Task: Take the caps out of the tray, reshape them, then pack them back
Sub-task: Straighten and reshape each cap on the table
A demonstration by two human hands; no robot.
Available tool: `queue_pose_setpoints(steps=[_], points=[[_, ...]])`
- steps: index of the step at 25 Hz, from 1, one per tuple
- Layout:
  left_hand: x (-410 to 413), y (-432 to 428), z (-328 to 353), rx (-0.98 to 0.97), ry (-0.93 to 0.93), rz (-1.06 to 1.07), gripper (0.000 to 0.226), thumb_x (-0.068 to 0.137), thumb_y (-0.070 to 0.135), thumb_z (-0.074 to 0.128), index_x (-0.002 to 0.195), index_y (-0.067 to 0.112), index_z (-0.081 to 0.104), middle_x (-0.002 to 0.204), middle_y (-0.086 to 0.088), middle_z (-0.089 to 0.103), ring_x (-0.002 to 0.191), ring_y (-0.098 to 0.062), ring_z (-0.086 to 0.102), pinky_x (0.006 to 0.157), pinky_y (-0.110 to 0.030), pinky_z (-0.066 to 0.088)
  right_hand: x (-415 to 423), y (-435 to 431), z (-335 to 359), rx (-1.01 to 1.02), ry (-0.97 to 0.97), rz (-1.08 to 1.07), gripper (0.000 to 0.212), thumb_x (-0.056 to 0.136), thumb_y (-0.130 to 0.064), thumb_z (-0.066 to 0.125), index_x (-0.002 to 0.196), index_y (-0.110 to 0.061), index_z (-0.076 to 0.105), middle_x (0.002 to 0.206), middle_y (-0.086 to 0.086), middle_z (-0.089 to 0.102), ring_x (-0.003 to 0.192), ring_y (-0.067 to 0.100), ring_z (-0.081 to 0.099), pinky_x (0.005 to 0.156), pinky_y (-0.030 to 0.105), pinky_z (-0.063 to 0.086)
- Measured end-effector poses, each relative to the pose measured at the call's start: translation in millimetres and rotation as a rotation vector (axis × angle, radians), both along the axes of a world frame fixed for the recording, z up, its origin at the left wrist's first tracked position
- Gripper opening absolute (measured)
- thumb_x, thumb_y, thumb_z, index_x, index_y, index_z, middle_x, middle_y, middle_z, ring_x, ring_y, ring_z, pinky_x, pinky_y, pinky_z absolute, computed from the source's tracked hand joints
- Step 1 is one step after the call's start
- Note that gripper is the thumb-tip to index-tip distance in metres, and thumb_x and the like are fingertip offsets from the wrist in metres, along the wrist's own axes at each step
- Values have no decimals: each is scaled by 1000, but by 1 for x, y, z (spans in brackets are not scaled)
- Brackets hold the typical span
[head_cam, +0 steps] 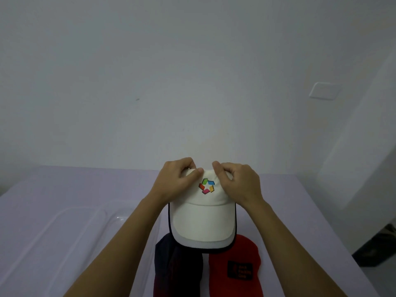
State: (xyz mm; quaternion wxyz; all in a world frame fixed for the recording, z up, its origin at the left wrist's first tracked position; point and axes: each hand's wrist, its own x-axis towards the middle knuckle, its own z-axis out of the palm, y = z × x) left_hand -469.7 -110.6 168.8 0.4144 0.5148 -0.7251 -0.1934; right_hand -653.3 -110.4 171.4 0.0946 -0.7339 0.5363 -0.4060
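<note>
While both hands work at its crown, a white cap [202, 219] sits in the middle of a pale purple table [300, 211], brim pointing toward the person. The left hand [177, 181] and right hand [240, 183] each pinch a fold of the crown fabric between thumb and curled fingers, on either side of a colourful logo [206, 186]. The cloth looks light and soft, likely to crease or collapse easily, while the brim seems stiffer; the crown's top seam looks like the sensible place to hold for reshaping. Beneath its brim lie a dark cap [177, 269] and a red cap [235, 266], touching side by side near the table's front edge. A clear plastic tray [64, 232] lies to the left, apparently empty. Open tabletop remains behind the caps, toward the wall.
</note>
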Motion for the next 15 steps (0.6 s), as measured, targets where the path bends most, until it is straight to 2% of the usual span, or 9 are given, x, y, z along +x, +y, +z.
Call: queue_pose_setpoints(steps=[3, 6, 8, 11, 13, 15], points=[[-2, 0, 0, -5, -59, 32, 59, 78, 64, 35, 64, 12, 59, 59, -1, 61, 55, -15, 56, 54, -33, 45, 2, -1, -4, 27, -31, -44, 49, 87, -55, 42, 68, -18, 68, 62, -2, 68, 59, 15, 62, 55, 33, 52], [-3, 1, -2, -67, -158, 75, 63, 83, 64, 28, 53, 10, 43, 49, -4, 47, 48, -15, 41, 51, -34, 35, 1, -1, -10, 116, -107, 33, 43, 92, -45, 47, 64, -18, 65, 62, -1, 67, 60, 16, 63, 56, 35, 53], [-5, 3, -4, -21, -42, 71, 53, 87, 55, 39, 54, 13, 42, 50, -1, 46, 48, -9, 41, 51, -27, 34, 3, 2, -10, 220, -245, 137, 41, 94, -39, 45, 63, -16, 59, 64, 2, 64, 62, 19, 64, 59, 37, 52], [-10, 7, -10, 54, 147, 37, 38, 93, 35, 51, 60, 16, 48, 53, 6, 49, 50, -2, 47, 49, -13, 36, 1, 3, -10, 286, -256, 217, 45, 95, -42, 41, 75, -5, 56, 74, 14, 63, 72, 28, 63, 65, 41, 53], [-12, 11, -12, 30, 215, 15, 35, 94, 30, 52, 64, 11, 51, 56, 2, 52, 52, -2, 49, 49, -13, 39, -1, 4, -6, 313, -302, 260, 56, 91, -50, 40, 78, 2, 56, 73, 18, 63, 68, 28, 62, 63, 37, 52], [-15, 14, -11, 7, 253, -24, 29, 93, 31, 53, 73, 9, 57, 65, -6, 62, 59, -6, 59, 53, -17, 46, -4, 7, -3, 372, -387, 311, 66, 85, -54, 39, 76, 10, 54, 69, 16, 60, 63, 21, 60, 59, 29, 49]])
